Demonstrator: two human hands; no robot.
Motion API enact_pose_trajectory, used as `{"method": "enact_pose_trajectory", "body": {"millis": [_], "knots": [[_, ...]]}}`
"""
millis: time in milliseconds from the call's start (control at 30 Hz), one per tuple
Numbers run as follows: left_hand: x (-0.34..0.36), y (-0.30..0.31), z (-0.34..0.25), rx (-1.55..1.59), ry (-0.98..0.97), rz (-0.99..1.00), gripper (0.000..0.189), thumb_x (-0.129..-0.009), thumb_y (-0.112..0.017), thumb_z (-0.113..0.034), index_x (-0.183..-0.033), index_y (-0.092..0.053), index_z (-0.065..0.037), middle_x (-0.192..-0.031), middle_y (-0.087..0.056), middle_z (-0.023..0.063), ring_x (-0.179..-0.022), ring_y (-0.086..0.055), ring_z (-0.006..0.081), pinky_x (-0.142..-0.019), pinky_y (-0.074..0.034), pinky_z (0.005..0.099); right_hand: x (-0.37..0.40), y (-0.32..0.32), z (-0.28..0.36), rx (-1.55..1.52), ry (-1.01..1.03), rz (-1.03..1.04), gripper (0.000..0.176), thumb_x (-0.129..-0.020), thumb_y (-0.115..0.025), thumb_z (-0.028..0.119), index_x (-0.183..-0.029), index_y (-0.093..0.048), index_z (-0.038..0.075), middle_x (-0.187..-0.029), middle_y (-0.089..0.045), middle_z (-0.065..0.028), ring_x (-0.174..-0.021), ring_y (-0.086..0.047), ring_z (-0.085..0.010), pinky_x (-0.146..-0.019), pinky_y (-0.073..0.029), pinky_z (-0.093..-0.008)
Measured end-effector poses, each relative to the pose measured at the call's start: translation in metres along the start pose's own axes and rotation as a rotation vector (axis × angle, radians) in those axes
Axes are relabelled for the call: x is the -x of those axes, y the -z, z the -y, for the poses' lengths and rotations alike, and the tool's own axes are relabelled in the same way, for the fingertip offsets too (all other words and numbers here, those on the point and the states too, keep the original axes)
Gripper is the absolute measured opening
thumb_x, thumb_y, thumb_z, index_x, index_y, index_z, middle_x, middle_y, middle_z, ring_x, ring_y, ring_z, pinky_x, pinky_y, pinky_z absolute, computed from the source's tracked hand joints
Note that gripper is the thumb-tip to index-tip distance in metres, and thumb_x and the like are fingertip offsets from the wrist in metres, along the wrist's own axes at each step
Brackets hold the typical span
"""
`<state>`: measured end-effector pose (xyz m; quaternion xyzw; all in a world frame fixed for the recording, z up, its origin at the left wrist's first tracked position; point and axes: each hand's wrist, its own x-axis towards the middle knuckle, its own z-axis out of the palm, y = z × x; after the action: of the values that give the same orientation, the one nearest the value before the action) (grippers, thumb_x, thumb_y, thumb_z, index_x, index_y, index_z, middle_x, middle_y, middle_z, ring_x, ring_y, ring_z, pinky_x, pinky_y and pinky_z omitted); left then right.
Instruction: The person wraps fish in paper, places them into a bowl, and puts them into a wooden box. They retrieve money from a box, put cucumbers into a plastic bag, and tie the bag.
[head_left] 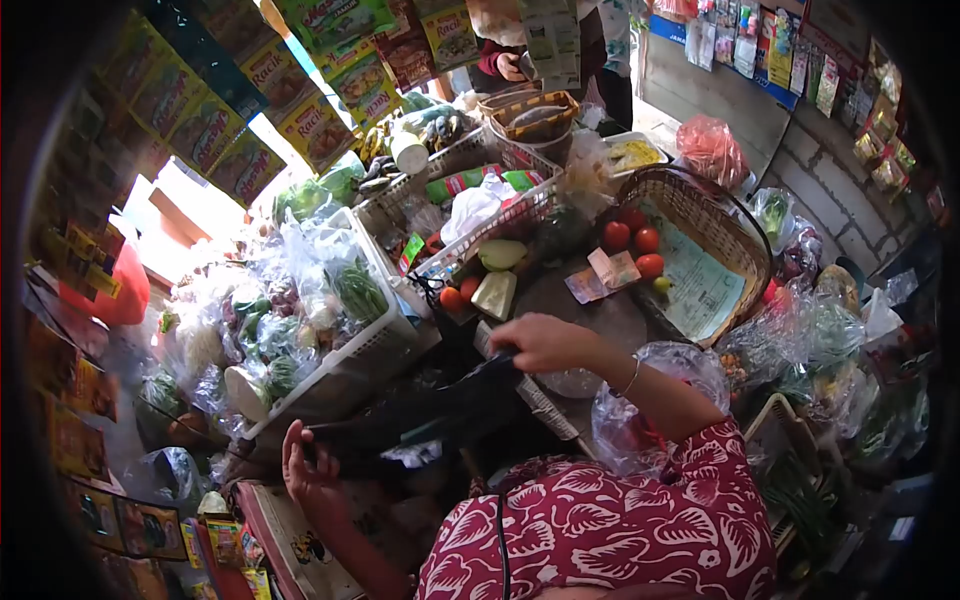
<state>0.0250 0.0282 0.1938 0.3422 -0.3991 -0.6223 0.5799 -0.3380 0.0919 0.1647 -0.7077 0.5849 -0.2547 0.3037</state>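
A black plastic bag (430, 410) is stretched between my two hands, low in front of my body. My right hand (545, 345) grips its upper right end, beside a cut piece of pale green vegetable (494, 296). At the bag's left end, my left hand (312, 470) has its fingers pointing up and pinches the edge, partly in shadow. Some banknotes (603, 275) lie on the counter beyond my right hand, beside red tomatoes (648, 240). Under my right forearm is a clear plastic bag (655, 395) with something red inside.
A white crate (345, 350) of bagged vegetables stands at left. A wicker basket (745, 270) with paper in it sits at right, near more bagged produce (800, 330). Seasoning sachets (275, 75) hang overhead. Another person's hand (510, 67) shows across the counter.
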Motion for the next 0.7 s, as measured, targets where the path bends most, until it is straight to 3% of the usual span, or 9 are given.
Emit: {"method": "enact_pose_trajectory", "body": {"millis": [167, 233, 367, 400, 433, 533, 567, 633, 700], "knots": [[-0.006, -0.030, 0.004, -0.021, 0.043, 0.116, 0.032, -0.091, -0.048, -0.015, -0.120, -0.049, 0.000, -0.095, -0.056, 0.0046, -0.060, -0.043, 0.0070, -0.052, -0.036, 0.0200, -0.026, -0.016, 0.014, -0.458, 0.173, -0.103, 0.022, -0.074, -0.055, 0.005, -0.096, -0.058, 0.002, -0.080, -0.060, -0.0088, -0.076, -0.061, -0.0151, -0.068, -0.047, -0.0287], [-0.007, -0.038, 0.005, -0.164, 0.008, 0.232, 0.031, -0.091, -0.048, -0.015, -0.119, -0.050, 0.000, -0.097, -0.058, 0.0062, -0.064, -0.046, 0.0072, -0.053, -0.037, 0.0202, -0.033, -0.024, 0.027, -1.058, 0.080, -0.041, 0.026, -0.078, -0.053, -0.001, -0.104, -0.054, 0.002, -0.084, -0.059, -0.0056, -0.071, -0.060, -0.0123, -0.069, -0.046, -0.0253], [0.015, -0.083, 0.011, -0.348, 0.113, 0.419, 0.047, -0.091, -0.048, -0.016, -0.132, -0.035, 0.001, -0.104, -0.058, 0.0088, -0.074, -0.052, 0.0101, -0.067, -0.044, 0.0253, -0.054, -0.043, 0.068, -1.000, 0.197, -0.010, 0.046, -0.079, -0.052, -0.001, -0.122, -0.038, 0.005, -0.096, -0.058, -0.0122, -0.076, -0.063, -0.0195, -0.069, -0.049, -0.0317], [0.014, -0.085, 0.016, -0.345, 0.104, 0.486, 0.056, -0.090, -0.050, -0.019, -0.137, -0.027, 0.001, -0.102, -0.057, 0.0085, -0.083, -0.052, 0.0131, -0.080, -0.042, 0.0283, -0.057, -0.050, 0.081, -0.647, 0.320, -0.100, 0.051, -0.077, -0.052, 0.000, -0.125, -0.034, 0.006, -0.097, -0.058, -0.0142, -0.080, -0.062, -0.0248, -0.070, -0.049, -0.0357], [0.009, -0.077, 0.022, -0.365, 0.138, 0.490, 0.056, -0.090, -0.050, -0.019, -0.137, -0.027, 0.001, -0.102, -0.057, 0.0085, -0.083, -0.052, 0.0131, -0.080, -0.042, 0.0283, -0.058, -0.056, 0.089, -0.288, 0.425, -0.182, 0.056, -0.076, -0.051, 0.001, -0.127, -0.030, 0.008, -0.098, -0.059, -0.0162, -0.085, -0.062, -0.0302, -0.071, -0.049, -0.0396], [-0.005, -0.063, 0.020, -0.449, 0.035, 0.511, 0.060, -0.089, -0.050, -0.022, -0.139, -0.023, -0.001, -0.104, -0.053, 0.0087, -0.096, -0.050, 0.0183, -0.089, -0.039, 0.0317, -0.060, -0.057, 0.092, -0.337, 0.498, -0.171, 0.061, -0.073, -0.050, 0.002, -0.129, -0.027, 0.009, -0.100, -0.059, -0.0185, -0.094, -0.058, -0.0364, -0.078, -0.047, -0.0430], [-0.007, -0.062, 0.016, -0.523, -0.019, 0.520, 0.061, -0.089, -0.050, -0.022, -0.139, -0.022, -0.002, -0.105, -0.052, 0.0088, -0.100, -0.049, 0.0200, -0.091, -0.038, 0.0331, -0.063, -0.053, 0.082, -0.453, 0.450, -0.132, 0.054, -0.074, -0.053, 0.004, -0.125, -0.036, 0.008, -0.100, -0.061, -0.0162, -0.092, -0.060, -0.0318, -0.078, -0.047, -0.0393], [-0.013, -0.054, 0.005, 0.138, 0.154, 0.535, 0.062, -0.090, -0.049, -0.024, -0.140, -0.020, -0.004, -0.111, -0.050, 0.0126, -0.105, -0.048, 0.0247, -0.094, -0.037, 0.0389, -0.049, -0.029, 0.053, -0.531, 0.276, -0.223, 0.045, -0.075, -0.057, 0.007, -0.119, -0.046, 0.005, -0.101, -0.062, -0.0144, -0.088, -0.061, -0.0291, -0.080, -0.047, -0.0362], [-0.017, -0.049, -0.004, 0.156, 0.161, 0.557, 0.063, -0.090, -0.050, -0.025, -0.141, -0.019, -0.005, -0.117, -0.048, 0.0166, -0.108, -0.047, 0.0275, -0.097, -0.035, 0.0426, -0.045, -0.028, -0.020, -0.433, 0.103, -0.652, 0.039, -0.075, -0.061, 0.010, -0.113, -0.053, 0.003, -0.099, -0.061, -0.0124, -0.091, -0.059, -0.0257, -0.082, -0.046, -0.0338]]}}
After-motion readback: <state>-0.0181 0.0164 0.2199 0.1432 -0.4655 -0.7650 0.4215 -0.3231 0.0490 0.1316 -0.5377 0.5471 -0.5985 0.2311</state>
